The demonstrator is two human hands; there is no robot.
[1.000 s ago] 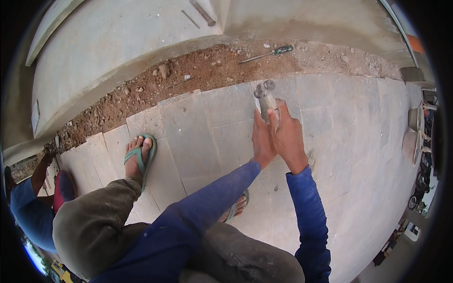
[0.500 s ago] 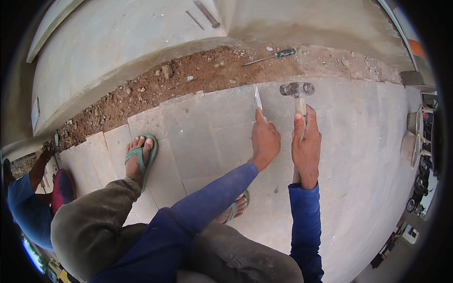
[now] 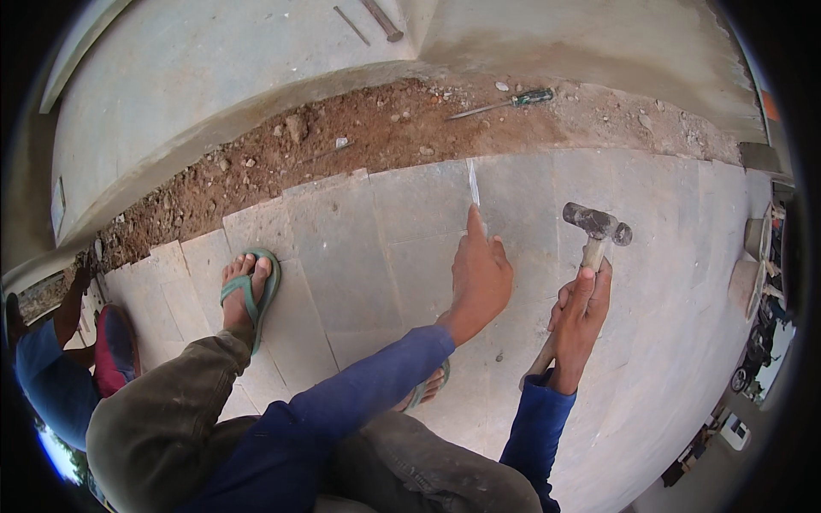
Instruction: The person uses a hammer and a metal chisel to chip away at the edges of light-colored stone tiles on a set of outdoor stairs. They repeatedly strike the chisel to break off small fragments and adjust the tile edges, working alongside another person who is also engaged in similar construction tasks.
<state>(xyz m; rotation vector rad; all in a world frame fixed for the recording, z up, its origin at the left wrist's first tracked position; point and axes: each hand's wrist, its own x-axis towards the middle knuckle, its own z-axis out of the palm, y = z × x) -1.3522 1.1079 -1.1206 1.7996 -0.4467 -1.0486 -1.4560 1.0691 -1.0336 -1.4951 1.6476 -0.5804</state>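
My left hand [image 3: 481, 278] is closed on a thin silvery blade-like tool [image 3: 474, 183], with the index finger stretched along it. The tool's tip reaches the edge of the grey paving tiles [image 3: 419, 190], where bare soil begins; its rear end is hidden in the hand. To the right, my right hand [image 3: 580, 318] wraps round the wooden handle of a hammer [image 3: 599, 224]. The hammer's dark, double-faced head is tilted and apart from the silvery tool. A green-handled screwdriver [image 3: 532, 97] lies on the soil beyond both hands.
A strip of reddish soil [image 3: 359, 128] with stones runs between the tiles and a pale wall ledge [image 3: 231, 64]. On the ledge lie a thin rod [image 3: 351, 25] and a thicker metal bar [image 3: 381, 20]. Another person [image 3: 53, 368] in blue crouches at the left. My sandalled foot [image 3: 248, 286] rests on the tiles.
The hammer has swung right and back from the silvery tool, and its head has turned. My left hand keeps its hold with only a slight shift.
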